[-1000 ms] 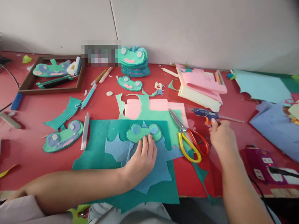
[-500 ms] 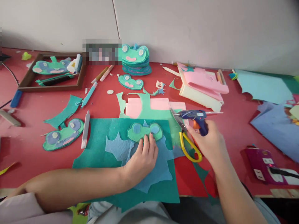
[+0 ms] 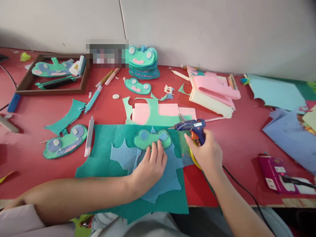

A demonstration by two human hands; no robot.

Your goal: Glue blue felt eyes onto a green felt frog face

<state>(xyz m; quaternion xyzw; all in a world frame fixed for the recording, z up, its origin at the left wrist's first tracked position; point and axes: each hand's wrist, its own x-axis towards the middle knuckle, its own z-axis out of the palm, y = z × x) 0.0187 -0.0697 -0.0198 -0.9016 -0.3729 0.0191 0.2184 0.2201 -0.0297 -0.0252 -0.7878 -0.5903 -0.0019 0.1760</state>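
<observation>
Frog piece: a green felt frog-head cutout with two round blue eye patches is lying in front of the person, a small pointed blue scrap showing between its eyes.
Left hand: the left hand is resting curved fingertips on the cutout's lower edge; its thumb is hiding from view, so I cannot tell whether it is pinching.
Right hand: the right hand is wrapping around the handle of a dark-blue plastic glue gun, gripping it firmly.
Glue gun: its narrow nozzle is pointing left beside the cutout's right eye, and a clear, slender glue stick is poking out behind.
Layers: a fuzzy, jagged blue felt offcut is lying under the cutout, over a broad, smooth teal felt sheet.
Scissors: yellow-handled metal scissors are sitting mostly hidden behind the right hand and glue gun.
Far side: a layered stack of felt frog heads is standing against the pale wall.
Left side: a rectangular brown frame is enclosing another felt frog head.
Surface: a glossy red tabletop is supporting everything.
</observation>
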